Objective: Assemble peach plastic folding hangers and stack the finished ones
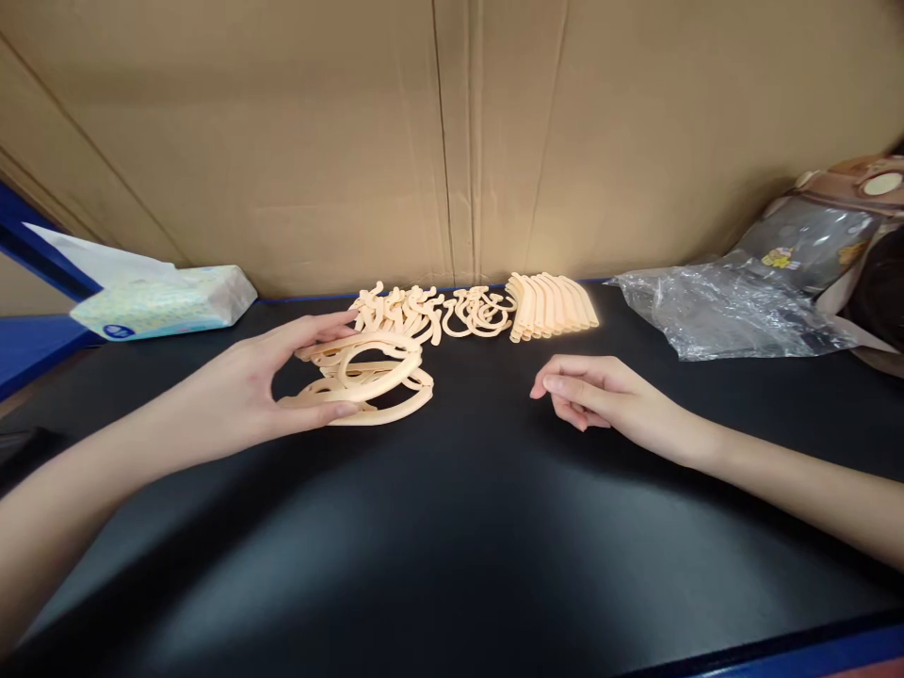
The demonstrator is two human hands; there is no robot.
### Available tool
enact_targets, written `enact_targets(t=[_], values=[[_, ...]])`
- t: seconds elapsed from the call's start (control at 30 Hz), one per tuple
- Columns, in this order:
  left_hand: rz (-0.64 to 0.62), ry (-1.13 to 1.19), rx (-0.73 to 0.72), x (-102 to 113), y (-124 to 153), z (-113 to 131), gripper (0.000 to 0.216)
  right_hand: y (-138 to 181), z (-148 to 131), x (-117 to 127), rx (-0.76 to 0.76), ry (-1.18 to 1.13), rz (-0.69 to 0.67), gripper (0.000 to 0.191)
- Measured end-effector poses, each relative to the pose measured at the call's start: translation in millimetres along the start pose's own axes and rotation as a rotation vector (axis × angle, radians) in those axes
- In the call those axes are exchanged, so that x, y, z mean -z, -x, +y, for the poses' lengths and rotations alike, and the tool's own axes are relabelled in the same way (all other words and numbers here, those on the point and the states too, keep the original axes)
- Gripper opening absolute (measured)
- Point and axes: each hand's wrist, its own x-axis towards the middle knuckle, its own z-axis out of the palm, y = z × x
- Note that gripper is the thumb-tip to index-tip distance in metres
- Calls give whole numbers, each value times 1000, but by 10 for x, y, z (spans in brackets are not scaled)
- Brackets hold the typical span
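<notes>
My left hand grips a small stack of peach-coloured plastic ring-shaped pieces between thumb and fingers, holding them just above the black tabletop. My right hand rests on the table to the right, fingers loosely curled, with nothing in it. Behind the stack lies a heap of peach hook pieces. To its right sits a neat row of straight peach bars.
A tissue pack lies at the back left. Crumpled clear plastic bags and a bag-like object sit at the back right. A cardboard wall stands behind the table. The table's blue edge runs along the front.
</notes>
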Motion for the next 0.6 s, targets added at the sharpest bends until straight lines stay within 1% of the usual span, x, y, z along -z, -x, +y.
enact_targets(t=[0.07,0.2,0.33,0.43,0.6], values=[[-40,14,25,-3,17,-64,73,3,11,-2,0,18,-13,30],[-84,31,-21,-34,21,-67,70,1,12,-8,3,37,-15,26],[-95,14,-62,-77,24,-80,66,-5,-4,-17,7,50,-27,26],[-93,-1,-94,-100,17,-129,68,-5,-9,-18,4,65,-30,28],[-101,-25,-104,-121,11,-167,70,-2,-9,-11,-6,79,-43,29]])
